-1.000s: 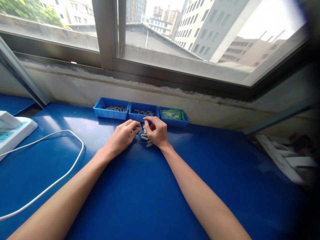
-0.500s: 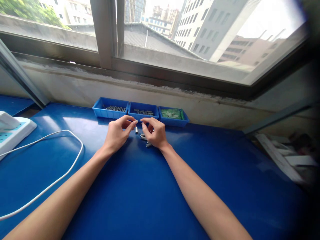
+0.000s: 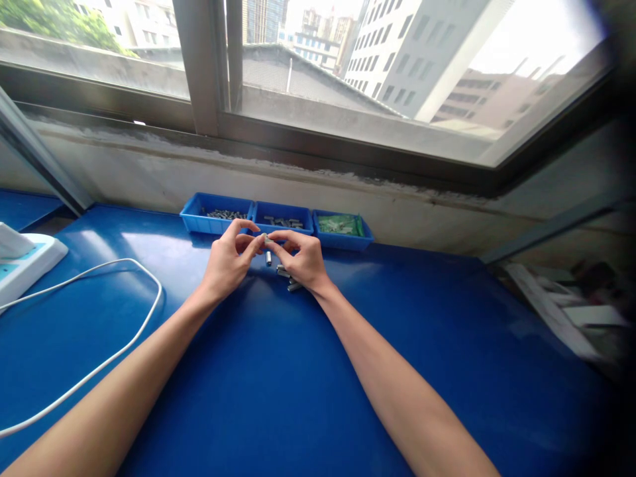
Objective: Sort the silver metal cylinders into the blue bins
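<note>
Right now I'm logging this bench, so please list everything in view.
Tables: two, blue, foreground and far left
Window: one, dark-framed, behind
Buildings: several, mostly pale, outside
Foliage: uncertain, green, outside left
Wall: one, pale, below window
Posts: two, grey, both sides
Bins: three, blue, table's back edge
Small parts: many, grey, left bin
Metal pieces: several, grey, middle bin
Packet: one, green, right bin
Loose pieces: several, silver, mid-table
Power strip: one, white, far left
Plug-like block: one, white, on it
Cable: one, white, left
Blurred items: uncertain, whitish, far right
Small piece: one, pale, pinched centrally
Left hand: one, bare, centre
Right hand: one, bare, centre-right
</note>
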`<state>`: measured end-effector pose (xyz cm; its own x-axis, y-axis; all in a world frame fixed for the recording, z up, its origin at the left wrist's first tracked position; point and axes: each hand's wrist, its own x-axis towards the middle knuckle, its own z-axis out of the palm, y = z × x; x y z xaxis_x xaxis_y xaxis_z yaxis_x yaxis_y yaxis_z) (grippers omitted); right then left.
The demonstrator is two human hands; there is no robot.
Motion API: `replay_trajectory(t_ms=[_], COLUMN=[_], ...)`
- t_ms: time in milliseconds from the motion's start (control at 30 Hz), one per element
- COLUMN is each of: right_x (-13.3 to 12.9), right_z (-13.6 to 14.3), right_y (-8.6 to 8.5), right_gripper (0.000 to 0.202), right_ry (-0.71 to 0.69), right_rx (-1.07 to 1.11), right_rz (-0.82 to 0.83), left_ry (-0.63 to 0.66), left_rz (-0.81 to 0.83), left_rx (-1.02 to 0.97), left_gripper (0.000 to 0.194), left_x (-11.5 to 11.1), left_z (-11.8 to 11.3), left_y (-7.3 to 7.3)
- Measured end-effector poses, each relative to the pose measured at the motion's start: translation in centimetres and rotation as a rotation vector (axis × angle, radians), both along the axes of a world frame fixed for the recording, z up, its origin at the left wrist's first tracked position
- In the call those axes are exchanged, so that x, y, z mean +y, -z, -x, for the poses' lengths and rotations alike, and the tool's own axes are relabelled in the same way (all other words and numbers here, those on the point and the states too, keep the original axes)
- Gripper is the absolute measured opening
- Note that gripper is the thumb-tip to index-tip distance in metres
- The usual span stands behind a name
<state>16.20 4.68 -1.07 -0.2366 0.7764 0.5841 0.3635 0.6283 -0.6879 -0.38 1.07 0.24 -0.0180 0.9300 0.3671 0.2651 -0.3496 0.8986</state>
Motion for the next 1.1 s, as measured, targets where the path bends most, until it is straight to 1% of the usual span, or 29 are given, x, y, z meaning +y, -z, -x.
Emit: replay_trajectory(t_ms=[67, 100, 167, 200, 267, 300, 367, 467, 533, 667, 767, 900, 1033, 1100], right_x=[0.4, 0.6, 1.0, 1.2, 1.5, 1.6, 1.8, 2.0, 1.9, 1.5, 0.9, 0.2, 0.0, 0.0], right_z=[-0.2, -0.4, -0.9, -1.2, -1.8, -2.1, -2.5, -2.7, -2.6, -2.1, -1.6, -1.1, -1.0, -1.0], right_y=[-0.1, -0.1, -0.2, -0.3, -0.2, -0.1, 0.3, 0.8, 0.9, 0.6, 0.1, -0.1, 0.2, 0.4], right_gripper=[0.021, 0.022, 0.022, 0.022, 0.022, 0.021, 0.022, 0.025, 0.027, 0.025, 0.022, 0.02, 0.019, 0.018], right_ry=[0.081, 0.141, 0.3, 0.381, 0.508, 0.546, 0.576, 0.556, 0.53, 0.478, 0.384, 0.258, 0.167, 0.123], right_rx=[0.037, 0.046, 0.044, 0.028, -0.026, -0.057, -0.105, -0.145, -0.151, -0.11, -0.1, -0.12, -0.143, -0.146], right_rz=[0.019, 0.003, -0.058, -0.09, -0.134, -0.144, -0.146, -0.143, -0.149, -0.183, -0.201, -0.196, -0.163, -0.136], left_ry=[-0.023, -0.04, -0.04, -0.008, 0.102, 0.157, 0.233, 0.266, 0.276, 0.263, 0.221, 0.18, 0.124, 0.085], left_rz=[0.0, -0.008, -0.059, -0.103, -0.204, -0.243, -0.275, -0.261, -0.243, -0.204, -0.187, -0.139, -0.037, 0.007], left_rx=[0.024, 0.066, 0.217, 0.313, 0.494, 0.565, 0.659, 0.741, 0.763, 0.739, 0.689, 0.568, 0.327, 0.239], left_gripper=[0.031, 0.03, 0.028, 0.027, 0.027, 0.028, 0.031, 0.032, 0.031, 0.025, 0.025, 0.03, 0.031, 0.029], left_x=[0.1, 0.1, 0.2, 0.2, 0.3, 0.3, 0.4, 0.5, 0.6, 0.5, 0.4, 0.4, 0.4, 0.4], left_z=[0.0, 0.1, 0.2, 0.2, 0.3, 0.3, 0.4, 0.7, 0.9, 1.2, 1.2, 1.0, 0.8, 0.8], left_y=[0.1, 0.2, 0.4, 0.6, 1.1, 1.4, 1.9, 2.4, 2.3, 1.7, 1.5, 1.6, 1.4, 1.2])
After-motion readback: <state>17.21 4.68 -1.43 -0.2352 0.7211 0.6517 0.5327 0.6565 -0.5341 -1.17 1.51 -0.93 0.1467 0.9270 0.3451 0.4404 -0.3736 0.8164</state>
